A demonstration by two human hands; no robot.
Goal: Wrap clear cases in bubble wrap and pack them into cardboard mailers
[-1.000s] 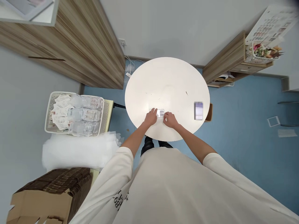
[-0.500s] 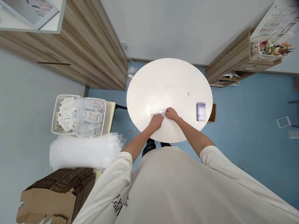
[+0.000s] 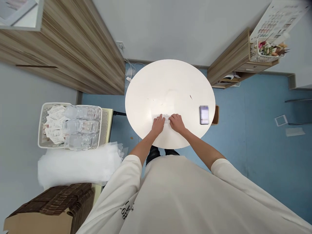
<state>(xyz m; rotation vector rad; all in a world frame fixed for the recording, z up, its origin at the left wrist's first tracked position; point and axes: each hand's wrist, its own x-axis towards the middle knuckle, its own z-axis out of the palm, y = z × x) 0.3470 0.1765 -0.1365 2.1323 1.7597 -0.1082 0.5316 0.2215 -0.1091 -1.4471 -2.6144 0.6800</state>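
A small whitish, partly see-through packet (image 3: 166, 118) lies on the near part of the round white table (image 3: 170, 76). My left hand (image 3: 158, 124) holds its left side, with the fingers bent and pressed down. At the right end, my right hand (image 3: 176, 122) has its fingers closed on the edge of the same packet. A thin, pale sheet seems to lie under the packet, but it hardly stands out from the tabletop. The fingers cover much of the packet, and its contents are too small to make out.
A phone-like object (image 3: 204, 115) lies on the table's right side. To my left stand a white basket (image 3: 104, 126) of clear plastic packs and cards, a stack of translucent sheets (image 3: 78, 166), and folded brown cardboard boxes (image 3: 36, 222). Wooden cabinets (image 3: 85, 42) flank the table.
My left hand has moved up onto the packet, and both hands now press at its two ends. The packet is more covered. The whole view has shifted slightly.
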